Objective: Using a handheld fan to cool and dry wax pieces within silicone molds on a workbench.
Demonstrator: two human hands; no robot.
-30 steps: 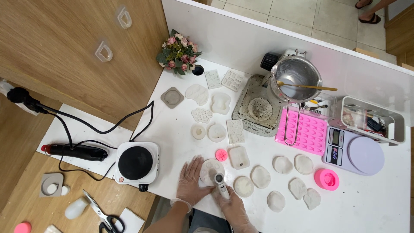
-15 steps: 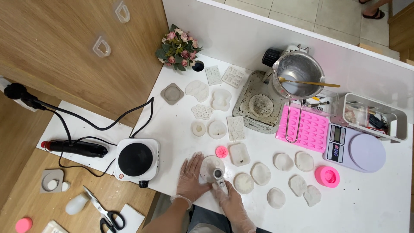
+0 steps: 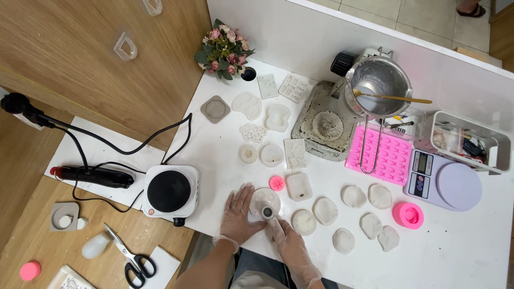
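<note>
1. Change check: against the frames from a second and a half-second ago, I see almost no change. Both gloved hands stay at the near table edge over the same round white mould (image 3: 265, 200); only the view has drifted slightly.
2. Left hand (image 3: 238, 214): fingers spread flat on the table, fingertips touching the mould's left rim. It steadies the mould and grips nothing.
3. Right hand (image 3: 286, 241): fingers closed around a small dark-tipped tool (image 3: 267, 213), its tip at the mould's near side.
4. Reading: I judge the work on this mould is ongoing, not finished.
5. Edges: the table edge (image 3: 214, 235) lies just behind both wrists.
6. Room: left of the left hand stands the hot plate (image 3: 170, 191), near. Beyond the fingertips sit a small pink mould (image 3: 277, 183) and a square clear mould (image 3: 299, 186), close. Right of the right hand, a white cast disc (image 3: 303, 221) lies just beside it.
</note>
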